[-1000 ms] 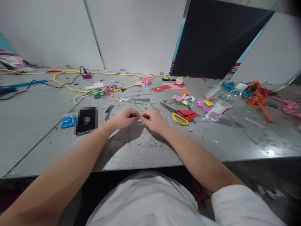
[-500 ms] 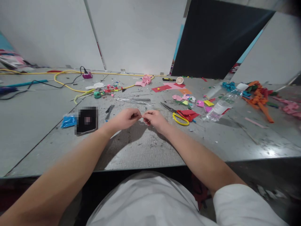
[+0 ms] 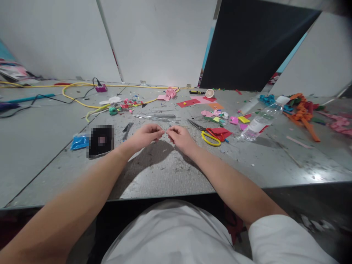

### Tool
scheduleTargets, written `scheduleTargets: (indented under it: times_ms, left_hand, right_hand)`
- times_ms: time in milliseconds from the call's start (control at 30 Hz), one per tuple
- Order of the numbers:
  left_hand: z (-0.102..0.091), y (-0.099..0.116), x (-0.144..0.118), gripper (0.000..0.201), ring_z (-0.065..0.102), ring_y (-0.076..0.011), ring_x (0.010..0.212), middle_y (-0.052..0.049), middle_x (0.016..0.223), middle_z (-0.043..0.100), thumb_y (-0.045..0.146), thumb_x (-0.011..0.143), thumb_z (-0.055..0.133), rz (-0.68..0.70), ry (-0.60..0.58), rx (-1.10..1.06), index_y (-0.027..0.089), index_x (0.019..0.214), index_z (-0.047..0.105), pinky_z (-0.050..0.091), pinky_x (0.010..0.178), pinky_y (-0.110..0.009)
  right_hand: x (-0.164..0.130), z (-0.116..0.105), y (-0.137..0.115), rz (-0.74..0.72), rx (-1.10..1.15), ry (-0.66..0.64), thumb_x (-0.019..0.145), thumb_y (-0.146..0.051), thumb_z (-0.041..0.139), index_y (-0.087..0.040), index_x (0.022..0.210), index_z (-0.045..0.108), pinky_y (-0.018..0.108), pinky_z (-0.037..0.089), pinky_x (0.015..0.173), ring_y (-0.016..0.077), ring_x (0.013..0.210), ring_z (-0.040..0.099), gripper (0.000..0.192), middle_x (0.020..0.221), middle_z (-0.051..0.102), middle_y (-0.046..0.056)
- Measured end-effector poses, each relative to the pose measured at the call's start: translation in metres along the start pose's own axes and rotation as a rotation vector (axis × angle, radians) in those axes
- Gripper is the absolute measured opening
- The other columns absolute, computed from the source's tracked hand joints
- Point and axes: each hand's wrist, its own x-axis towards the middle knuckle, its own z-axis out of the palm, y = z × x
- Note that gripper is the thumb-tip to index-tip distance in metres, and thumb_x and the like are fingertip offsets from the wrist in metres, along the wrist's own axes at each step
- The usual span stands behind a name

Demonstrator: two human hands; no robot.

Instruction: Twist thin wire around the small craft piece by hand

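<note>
Moved: hands lifted slightly, fingertips closer.
Left hand [image 3: 145,135]: pinched on thin wire [image 3: 165,131].
Right hand [image 3: 178,136]: pinched, same wire.
Wire: axis 9–3 o'clock between fingertips, scissors [image 3: 210,136] at 3 o'clock.

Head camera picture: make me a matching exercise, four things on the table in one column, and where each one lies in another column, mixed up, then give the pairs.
Things:
1. scissors
2. plastic bottle
3. blue packet
4. orange strips

Places:
A. far right of the table
B. just right of the right hand
C. left of the left hand, past a dark blurred square
D. lying on its side, right of the scissors

Pairs: 1-B, 2-D, 3-C, 4-A
</note>
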Motion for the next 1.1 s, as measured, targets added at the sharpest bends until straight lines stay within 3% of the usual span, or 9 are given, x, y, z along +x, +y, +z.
scheduleTargets:
  times_ms: [100, 300, 467, 600, 733, 967, 1100]
  left_hand:
    - [0.001, 0.001, -0.001, 0.037, 0.053, -0.0150, 0.064, 0.000, 0.067, 0.060, 0.055, 0.079, 0.081, 0.038, 0.009, -0.004, 0.020, 0.077, 0.069, 0.041, 0.063, -0.029]
    - [0.000, 0.006, -0.005, 0.035, 0.048, -0.0133, 0.064, 0.000, 0.067, 0.062, 0.052, 0.081, 0.081, 0.141, 0.057, 0.058, 0.019, 0.076, 0.072, 0.035, 0.061, -0.028]
    - [0.000, 0.005, -0.005, 0.037, 0.046, -0.0132, 0.062, 0.001, 0.066, 0.059, 0.054, 0.081, 0.082, 0.115, 0.066, 0.032, 0.019, 0.076, 0.071, 0.033, 0.059, -0.028]
    - [0.000, 0.002, -0.002, 0.036, 0.054, -0.0155, 0.065, -0.001, 0.068, 0.063, 0.055, 0.081, 0.082, 0.030, 0.051, -0.010, 0.020, 0.077, 0.071, 0.040, 0.062, -0.029]
    - [0.000, 0.002, -0.002, 0.035, 0.056, -0.0165, 0.069, -0.003, 0.071, 0.066, 0.054, 0.082, 0.081, 0.033, 0.033, -0.031, 0.020, 0.077, 0.072, 0.043, 0.066, -0.030]
    - [0.003, 0.007, -0.009, 0.034, 0.050, -0.0174, 0.065, -0.002, 0.068, 0.062, 0.054, 0.088, 0.077, 0.130, 0.057, 0.052, 0.022, 0.078, 0.071, 0.036, 0.062, -0.033]
    - [0.005, 0.013, -0.013, 0.031, 0.054, -0.0196, 0.071, -0.004, 0.074, 0.064, 0.050, 0.092, 0.073, 0.301, 0.162, 0.245, 0.023, 0.077, 0.067, 0.042, 0.068, -0.034]
  right_hand:
    - [0.000, 0.001, 0.000, 0.004, 0.036, 0.003, 0.085, -0.030, 0.069, -0.022, 0.073, 0.064, 0.027, 0.038, 0.058, 0.0121, 0.058, 0.051, 0.015, 0.063, 0.059, -0.004]
    - [0.002, 0.004, 0.003, 0.170, 0.291, -0.042, 0.076, -0.035, 0.076, -0.022, 0.072, 0.062, 0.027, 0.042, 0.059, 0.0124, 0.060, 0.052, 0.020, 0.063, 0.057, -0.004]
    - [0.002, 0.003, 0.005, 0.091, 0.267, -0.034, 0.075, -0.044, 0.084, -0.022, 0.077, 0.067, 0.027, 0.043, 0.060, 0.0128, 0.062, 0.054, 0.027, 0.065, 0.061, -0.003]
    - [0.001, 0.004, 0.007, 0.044, 0.241, -0.016, 0.075, -0.050, 0.087, -0.023, 0.079, 0.066, 0.028, 0.043, 0.060, 0.0125, 0.063, 0.056, 0.034, 0.070, 0.063, -0.003]
    - [-0.002, 0.004, 0.007, 0.036, 0.218, -0.026, 0.075, -0.052, 0.085, -0.023, 0.079, 0.066, 0.028, 0.043, 0.059, 0.0114, 0.061, 0.055, 0.035, 0.071, 0.062, -0.003]
    - [-0.003, 0.006, 0.001, 0.104, 0.293, -0.011, 0.073, -0.042, 0.081, -0.022, 0.074, 0.065, 0.028, 0.042, 0.061, 0.0106, 0.058, 0.050, 0.025, 0.065, 0.057, -0.005]
    - [-0.004, 0.006, -0.005, 0.169, 0.430, -0.046, 0.070, -0.034, 0.081, -0.023, 0.072, 0.062, 0.028, 0.043, 0.065, 0.0112, 0.061, 0.048, 0.023, 0.060, 0.049, -0.007]
